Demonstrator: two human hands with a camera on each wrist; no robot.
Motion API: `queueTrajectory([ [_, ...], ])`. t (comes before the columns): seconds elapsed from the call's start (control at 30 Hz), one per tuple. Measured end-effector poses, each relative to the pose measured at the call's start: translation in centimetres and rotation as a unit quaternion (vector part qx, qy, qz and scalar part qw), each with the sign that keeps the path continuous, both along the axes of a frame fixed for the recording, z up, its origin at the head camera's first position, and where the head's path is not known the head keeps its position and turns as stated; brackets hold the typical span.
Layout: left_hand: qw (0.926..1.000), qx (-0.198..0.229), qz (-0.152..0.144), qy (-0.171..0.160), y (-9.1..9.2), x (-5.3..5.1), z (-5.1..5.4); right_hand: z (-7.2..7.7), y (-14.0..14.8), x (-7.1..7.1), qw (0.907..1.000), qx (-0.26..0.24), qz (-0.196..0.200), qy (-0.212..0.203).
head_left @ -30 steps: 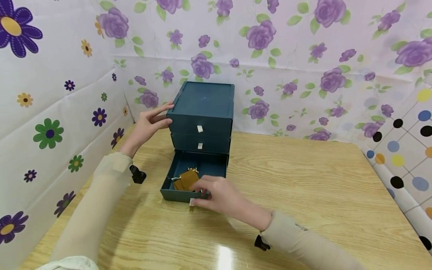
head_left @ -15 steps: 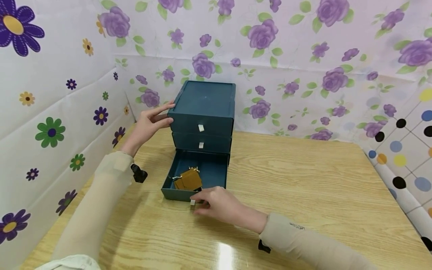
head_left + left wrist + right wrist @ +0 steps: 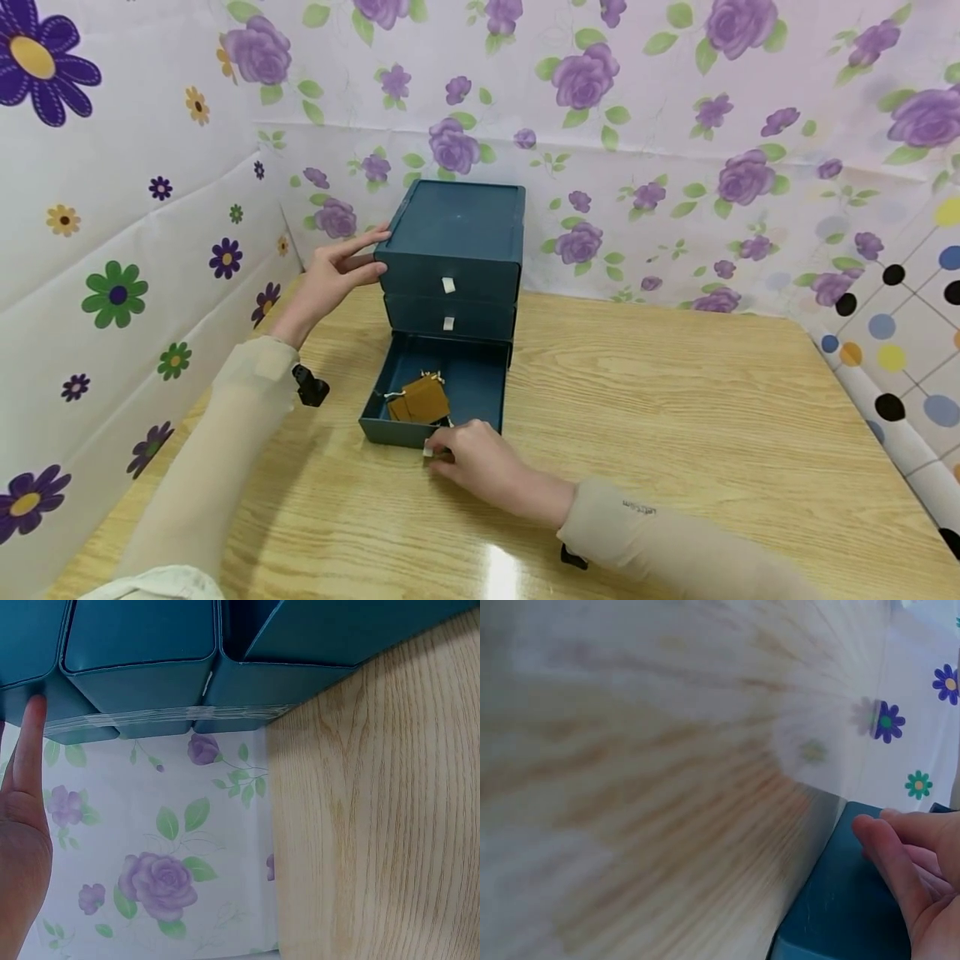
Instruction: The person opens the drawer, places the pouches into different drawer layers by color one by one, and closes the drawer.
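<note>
A dark teal drawer unit [image 3: 457, 217] stands on the table, its bottom drawer [image 3: 468, 375] pulled out. Inside that drawer lie brown-orange pouches [image 3: 422, 400] with pale drawstrings. My right hand [image 3: 483, 467] is at the drawer's front, pinching the small white pull tab [image 3: 427, 449] between thumb and fingers. In the right wrist view, the thumb and fingertips come together over the teal drawer; the tab is hidden there. My left hand [image 3: 330, 279] rests on the unit's upper left edge with extended fingers. The left wrist view shows a digit [image 3: 31, 742] against the unit's side.
Two upper drawers, each with a white tab [image 3: 448, 285], are closed. Clear tape [image 3: 150, 716] runs along the unit's side. Patterned cloth [image 3: 637, 150] hangs behind and at both sides. The wooden table [image 3: 675, 417] extends to the right.
My right hand has drawn back from over the pouches, lowered to the drawer's front and closed its fingers on the pull tab. The left hand has stayed in place.
</note>
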State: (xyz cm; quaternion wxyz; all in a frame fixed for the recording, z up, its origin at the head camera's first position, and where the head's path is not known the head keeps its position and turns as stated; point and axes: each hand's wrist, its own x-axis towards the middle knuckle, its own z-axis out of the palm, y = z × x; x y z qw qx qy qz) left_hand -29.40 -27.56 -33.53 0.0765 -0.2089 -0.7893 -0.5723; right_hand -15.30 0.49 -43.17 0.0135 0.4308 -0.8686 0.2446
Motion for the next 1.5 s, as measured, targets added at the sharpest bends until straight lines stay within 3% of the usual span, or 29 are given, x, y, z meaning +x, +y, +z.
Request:
queueTrajectory([
  [0.17,0.9997,0.017,-0.012,0.011,0.0,-0.2,-0.2,-0.2,-0.3,0.2,0.9996,0.006,-0.024,0.015],
  [0.53,0.9998,0.017,-0.009,0.004,0.7,1.2,1.0,-0.4,-0.4,0.0,0.9985,-0.001,-0.038,0.039],
  [0.73,0.9998,0.018,-0.011,-0.002,0.7,1.2,1.0,-0.5,-0.5,0.3,0.9983,-0.015,-0.055,-0.016],
  [0.87,0.9998,0.017,-0.010,-0.002,0.8,1.2,1.0,-0.7,-0.5,0.6,0.9935,-0.044,-0.070,-0.078],
  [0.97,0.9999,0.013,-0.008,-0.001,0.8,1.2,1.0,-0.9,-0.3,0.7,0.9893,-0.070,-0.076,-0.103],
  [1.27,0.9999,0.014,-0.006,0.000,0.8,1.3,1.1,-1.3,-0.5,-0.2,0.9853,-0.123,-0.091,-0.076],
  [1.5,0.9999,0.015,-0.006,0.001,0.8,1.3,1.2,-1.3,-0.3,-0.8,0.9801,-0.134,-0.110,-0.096],
])
